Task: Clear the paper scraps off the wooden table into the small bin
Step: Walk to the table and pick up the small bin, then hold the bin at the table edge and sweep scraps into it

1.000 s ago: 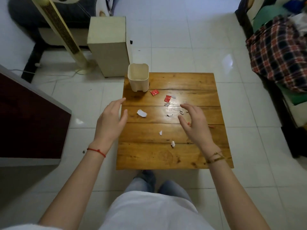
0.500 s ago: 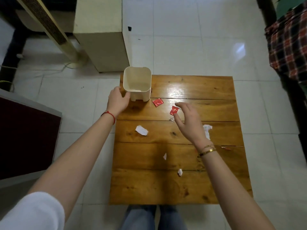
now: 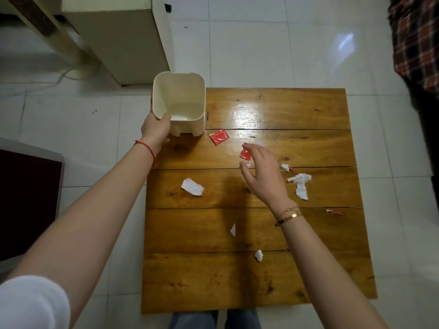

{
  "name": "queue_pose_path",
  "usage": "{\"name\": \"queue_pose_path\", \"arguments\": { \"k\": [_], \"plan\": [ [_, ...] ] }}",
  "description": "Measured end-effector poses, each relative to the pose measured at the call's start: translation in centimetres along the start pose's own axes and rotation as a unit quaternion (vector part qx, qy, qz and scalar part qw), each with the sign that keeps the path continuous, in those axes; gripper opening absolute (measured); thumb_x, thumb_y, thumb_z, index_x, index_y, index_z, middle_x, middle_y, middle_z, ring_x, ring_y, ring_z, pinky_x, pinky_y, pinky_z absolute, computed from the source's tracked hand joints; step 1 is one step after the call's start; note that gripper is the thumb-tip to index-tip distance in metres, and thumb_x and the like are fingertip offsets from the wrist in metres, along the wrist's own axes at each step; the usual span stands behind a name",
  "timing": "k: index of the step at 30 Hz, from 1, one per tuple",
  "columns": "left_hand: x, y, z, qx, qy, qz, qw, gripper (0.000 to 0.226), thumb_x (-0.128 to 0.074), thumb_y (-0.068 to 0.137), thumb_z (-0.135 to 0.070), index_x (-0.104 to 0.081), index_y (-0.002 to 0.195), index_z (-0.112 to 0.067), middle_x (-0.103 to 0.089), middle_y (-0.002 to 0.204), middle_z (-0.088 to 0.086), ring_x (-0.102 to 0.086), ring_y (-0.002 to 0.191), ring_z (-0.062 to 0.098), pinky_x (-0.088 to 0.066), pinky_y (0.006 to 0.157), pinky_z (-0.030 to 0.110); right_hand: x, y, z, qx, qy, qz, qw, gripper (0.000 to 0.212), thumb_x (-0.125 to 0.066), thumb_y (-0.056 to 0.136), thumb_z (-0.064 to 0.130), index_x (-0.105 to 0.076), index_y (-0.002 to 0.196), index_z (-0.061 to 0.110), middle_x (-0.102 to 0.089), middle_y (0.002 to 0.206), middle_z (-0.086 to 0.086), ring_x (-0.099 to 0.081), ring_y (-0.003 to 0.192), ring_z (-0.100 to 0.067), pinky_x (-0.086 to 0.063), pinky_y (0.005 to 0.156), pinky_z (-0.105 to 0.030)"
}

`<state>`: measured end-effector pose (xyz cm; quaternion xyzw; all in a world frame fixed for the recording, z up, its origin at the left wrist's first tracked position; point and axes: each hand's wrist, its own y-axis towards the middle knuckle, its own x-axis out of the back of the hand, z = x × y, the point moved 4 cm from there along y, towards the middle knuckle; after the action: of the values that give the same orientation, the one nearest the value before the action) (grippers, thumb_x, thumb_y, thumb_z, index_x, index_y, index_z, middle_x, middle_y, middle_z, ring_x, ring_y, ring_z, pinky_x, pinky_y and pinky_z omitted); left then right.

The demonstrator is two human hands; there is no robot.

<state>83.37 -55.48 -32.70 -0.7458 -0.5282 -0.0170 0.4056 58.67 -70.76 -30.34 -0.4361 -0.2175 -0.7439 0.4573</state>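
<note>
A small cream bin (image 3: pixel 180 91) stands empty on the far left corner of the wooden table (image 3: pixel 256 276). My left hand (image 3: pixel 155 128) grips its near left rim. My right hand (image 3: pixel 263 172) hovers open over the table's middle, fingers spread just above a red scrap (image 3: pixel 245 154). Another red scrap (image 3: pixel 219 137) lies beside the bin. White scraps lie scattered: one at the left middle (image 3: pixel 192 186), a torn strip on the right (image 3: pixel 299 185), a small one (image 3: pixel 233 230) and a crumpled one (image 3: pixel 258 255) nearer me. A thin red sliver (image 3: pixel 333 211) lies by the right edge.
A cream cabinet (image 3: pixel 123 39) and a tower fan (image 3: pixel 47 29) stand on the white tiled floor beyond the table's left corner. A dark cabinet (image 3: pixel 26 200) is at the left, a plaid cloth (image 3: pixel 415 39) at the far right. My legs (image 3: pixel 213 319) are at the table's near edge.
My left hand reached forward from beside the table and took hold of the bin's rim. My right hand moved forward toward the red scrap. The view came closer to the table.
</note>
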Motion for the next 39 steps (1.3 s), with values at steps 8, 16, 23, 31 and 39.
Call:
{"name": "queue_pose_path", "arguments": {
  "k": [8, 16, 23, 31, 39],
  "plan": [
    [1.2, -1.1, 0.5, 0.013, -0.053, -0.059, 0.997, 0.034, -0.046, 0.094, -0.014, -0.057, 0.125, -0.008, -0.06, 0.126, 0.011, -0.065, 0.098, 0.025, -0.057, 0.064, 0.022, 0.5, -2.8, -0.4, 0.002, -0.003, -0.016, 1.0, 0.04, -0.053, 0.096, 0.025, -0.049, 0.134, 0.014, -0.055, 0.132, -0.004, -0.047, 0.126, -0.021, -0.039, 0.107, -0.04],
    [2.7, -11.7, 4.7, 0.069, -0.161, -0.002, 0.984, 0.047, -0.052, 0.081, 0.004, -0.048, 0.127, -0.001, -0.057, 0.127, 0.018, -0.066, 0.103, 0.039, -0.056, 0.047, 0.024, 1.4, -9.9, -1.0, 0.018, -0.036, 0.001, 0.999, 0.038, -0.05, 0.097, 0.026, -0.051, 0.132, 0.012, -0.056, 0.129, -0.006, -0.048, 0.123, -0.021, -0.039, 0.107, -0.04],
    [1.7, -25.2, 11.4, 0.119, -0.181, 0.045, 0.975, 0.056, -0.048, 0.084, 0.01, -0.039, 0.137, -0.005, -0.052, 0.125, 0.01, -0.06, 0.108, 0.029, -0.06, 0.076, 0.034, 1.7, -17.3, -4.2, 0.0, -0.042, 0.022, 0.999, 0.04, -0.047, 0.098, 0.023, -0.048, 0.136, 0.011, -0.054, 0.133, -0.007, -0.046, 0.124, -0.024, -0.037, 0.108, -0.039],
    [-1.3, -38.2, 19.6, 0.116, -0.123, 0.067, 0.983, 0.054, -0.046, 0.092, 0.001, -0.041, 0.143, -0.015, -0.057, 0.12, 0.004, -0.058, 0.086, 0.011, -0.053, 0.063, 0.022, 0.4, -24.4, -7.2, 0.018, -0.046, 0.075, 0.996, 0.045, -0.044, 0.099, 0.026, -0.041, 0.142, 0.012, -0.046, 0.144, -0.008, -0.037, 0.135, -0.025, -0.03, 0.114, -0.045],
    [-4.2, -45.8, 27.7, 0.076, -0.026, 0.052, 0.995, 0.032, -0.039, 0.098, -0.02, -0.056, 0.124, -0.013, -0.063, 0.108, 0.009, -0.062, 0.101, 0.025, -0.057, 0.084, 0.044, -1.6, -28.5, -8.9, 0.048, -0.054, 0.134, 0.988, 0.049, -0.04, 0.101, 0.028, -0.034, 0.147, 0.012, -0.039, 0.15, -0.009, -0.031, 0.141, -0.028, -0.023, 0.118, -0.043]
  ]
}}
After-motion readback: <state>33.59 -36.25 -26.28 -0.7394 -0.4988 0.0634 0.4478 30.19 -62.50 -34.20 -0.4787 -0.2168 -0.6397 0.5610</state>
